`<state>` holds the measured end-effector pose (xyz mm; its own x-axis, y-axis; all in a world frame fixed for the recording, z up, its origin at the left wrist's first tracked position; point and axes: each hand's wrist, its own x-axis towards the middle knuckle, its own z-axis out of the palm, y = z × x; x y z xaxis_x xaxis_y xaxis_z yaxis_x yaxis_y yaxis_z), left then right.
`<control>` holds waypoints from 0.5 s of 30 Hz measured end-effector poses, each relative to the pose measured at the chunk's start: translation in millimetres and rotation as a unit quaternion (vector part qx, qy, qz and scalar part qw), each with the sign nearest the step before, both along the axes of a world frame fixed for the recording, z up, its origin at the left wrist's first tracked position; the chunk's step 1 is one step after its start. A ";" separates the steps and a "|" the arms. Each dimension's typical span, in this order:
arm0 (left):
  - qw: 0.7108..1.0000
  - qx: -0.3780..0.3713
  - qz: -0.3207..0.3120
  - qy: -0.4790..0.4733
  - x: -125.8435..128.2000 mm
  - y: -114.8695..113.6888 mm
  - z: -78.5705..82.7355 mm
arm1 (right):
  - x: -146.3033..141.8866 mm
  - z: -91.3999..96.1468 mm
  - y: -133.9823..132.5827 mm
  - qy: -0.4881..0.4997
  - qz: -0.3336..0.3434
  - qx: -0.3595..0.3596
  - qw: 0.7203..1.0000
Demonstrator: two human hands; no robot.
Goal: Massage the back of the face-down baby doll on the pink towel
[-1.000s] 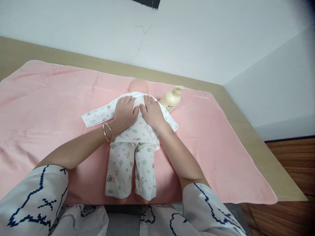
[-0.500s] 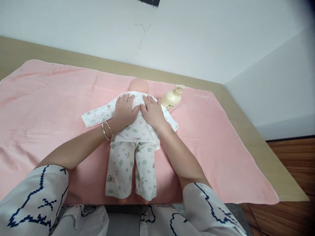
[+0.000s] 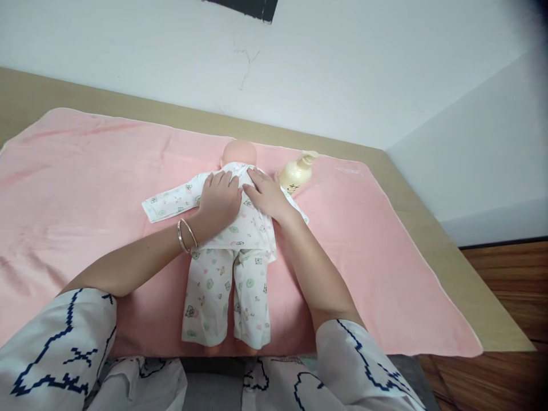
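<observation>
A baby doll (image 3: 233, 231) in white pyjamas with small green and pink prints lies stretched out on a pink blanket (image 3: 355, 274), its bare head (image 3: 240, 153) away from me. No face shows on it. My left hand (image 3: 220, 202) rests on the left of its upper body, fingers slightly bent and thumb close in. On the other side of the upper body, my right hand (image 3: 269, 197) lies flat with its fingers apart. Neither hand grips anything. The doll's right-side sleeve is partly hidden behind my right hand and forearm.
A pale yellow pump bottle (image 3: 296, 173) leans or lies on the blanket, just beyond my right hand. The wooden tabletop (image 3: 454, 257) shows around the blanket's edges. A white wall (image 3: 325, 68) rises behind the table.
My left hand's fingers have bent a little and its thumb has drawn in on the doll. The right hand stays on the upper body, shifted slightly. The view has tilted a little upward.
</observation>
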<state>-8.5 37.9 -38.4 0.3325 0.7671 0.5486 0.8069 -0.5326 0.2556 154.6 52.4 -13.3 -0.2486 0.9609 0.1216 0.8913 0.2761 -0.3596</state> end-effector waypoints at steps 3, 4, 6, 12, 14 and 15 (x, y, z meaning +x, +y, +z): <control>1.000 -0.012 0.014 -0.018 0.2 4.2 -2.1 | -7.9 -0.4 -5.2 -0.026 -0.026 0.025 0.999; 0.999 -0.021 0.019 -0.026 -1.0 8.8 -3.8 | -13.9 -0.8 -9.9 -0.038 -0.043 0.038 0.998; 0.998 -0.047 0.021 -0.038 -4.8 20.7 -7.8 | -27.9 -1.5 -22.5 -0.065 -0.075 0.068 0.993; 0.999 -0.034 0.018 -0.036 -11.7 34.6 -11.8 | -45.3 -1.0 -43.7 -0.115 -0.076 0.121 0.983; 1.000 -0.012 0.015 -0.019 -9.8 26.0 -7.3 | -37.6 -0.4 -35.1 -0.096 -0.064 0.101 0.988; 1.000 -0.005 0.008 -0.008 -8.4 20.2 -4.4 | -32.4 -0.6 -28.9 -0.078 -0.058 0.088 0.991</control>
<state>-16.9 58.1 -42.8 0.3116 0.7775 0.5463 0.8115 -0.5168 0.2727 122.2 23.5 -13.9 -0.1669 0.9516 0.2581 0.9619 0.2147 -0.1695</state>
